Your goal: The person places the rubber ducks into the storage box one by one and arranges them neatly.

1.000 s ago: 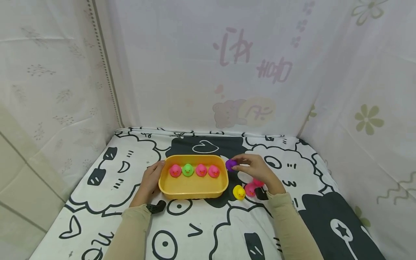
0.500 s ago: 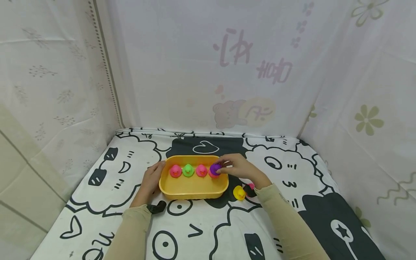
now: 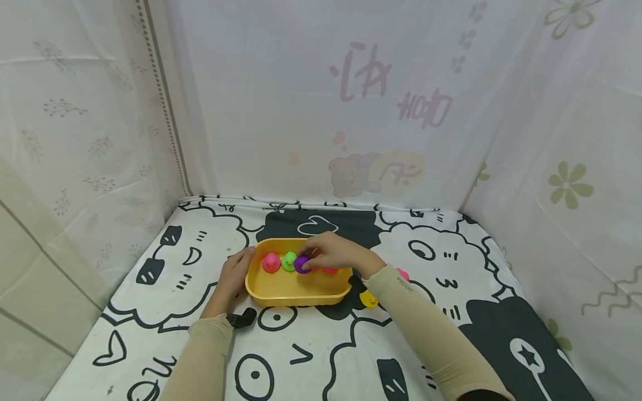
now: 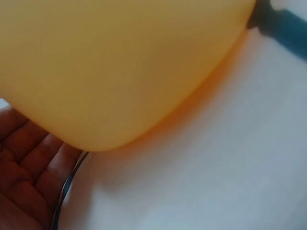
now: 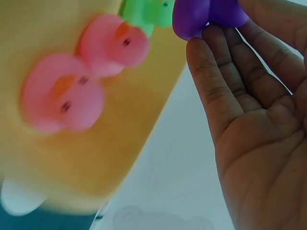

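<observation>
My right hand pinches a purple rubber duck between thumb and fingers, held over the yellow tray. In the right wrist view, the same purple duck sits at my fingertips. Inside the tray stand a pink rubber duck and a green rubber duck, left of the purple one. Two more pink ducks in the tray are partly hidden by my hand; the right wrist view shows one pink duck plainly. My left hand rests its extended fingers against the tray's left side; its thumb is hidden.
Right of the tray, on the patterned cloth, lies a yellow rubber duck. A pink duck shows beyond my right forearm, which hides part of that area. White printed curtains stand behind and at both sides.
My right hand has carried the purple duck leftward from outside the tray's right edge to above the ducks inside. My left hand and the tray stay in place.
</observation>
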`<state>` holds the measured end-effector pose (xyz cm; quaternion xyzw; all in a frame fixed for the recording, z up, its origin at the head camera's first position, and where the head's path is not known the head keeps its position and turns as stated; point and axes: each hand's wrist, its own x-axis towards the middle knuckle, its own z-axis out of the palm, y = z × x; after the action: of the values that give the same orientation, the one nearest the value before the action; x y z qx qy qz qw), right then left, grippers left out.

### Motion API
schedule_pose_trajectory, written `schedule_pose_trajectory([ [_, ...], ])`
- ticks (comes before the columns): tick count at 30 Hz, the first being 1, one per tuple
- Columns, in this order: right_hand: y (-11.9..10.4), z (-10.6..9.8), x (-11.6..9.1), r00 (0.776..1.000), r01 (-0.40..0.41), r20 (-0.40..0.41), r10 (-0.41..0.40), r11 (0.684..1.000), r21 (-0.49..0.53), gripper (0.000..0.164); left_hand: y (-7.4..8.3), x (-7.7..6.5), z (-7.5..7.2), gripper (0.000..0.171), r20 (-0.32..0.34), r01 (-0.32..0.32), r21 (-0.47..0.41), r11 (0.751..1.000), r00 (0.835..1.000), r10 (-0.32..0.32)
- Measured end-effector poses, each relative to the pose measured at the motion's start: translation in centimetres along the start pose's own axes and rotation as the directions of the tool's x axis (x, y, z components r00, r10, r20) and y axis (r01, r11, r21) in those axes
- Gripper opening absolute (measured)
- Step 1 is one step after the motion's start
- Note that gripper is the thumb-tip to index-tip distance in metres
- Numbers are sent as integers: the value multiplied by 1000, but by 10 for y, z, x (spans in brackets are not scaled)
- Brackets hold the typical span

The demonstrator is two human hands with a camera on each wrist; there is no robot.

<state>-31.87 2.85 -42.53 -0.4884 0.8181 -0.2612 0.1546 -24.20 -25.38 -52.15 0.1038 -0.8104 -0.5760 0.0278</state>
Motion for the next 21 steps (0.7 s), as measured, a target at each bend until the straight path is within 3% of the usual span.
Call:
schedule_pose_trajectory([
  [9, -17, 26, 38, 995, -11, 98, 9, 1000, 17, 26, 0, 0, 3, 80, 12, 5, 23, 1000, 1000, -5],
  [21, -36, 39, 58, 982, -1, 188, 13, 998, -63, 22, 0, -1, 1, 80, -3, -10, 35, 999, 1000, 10],
])
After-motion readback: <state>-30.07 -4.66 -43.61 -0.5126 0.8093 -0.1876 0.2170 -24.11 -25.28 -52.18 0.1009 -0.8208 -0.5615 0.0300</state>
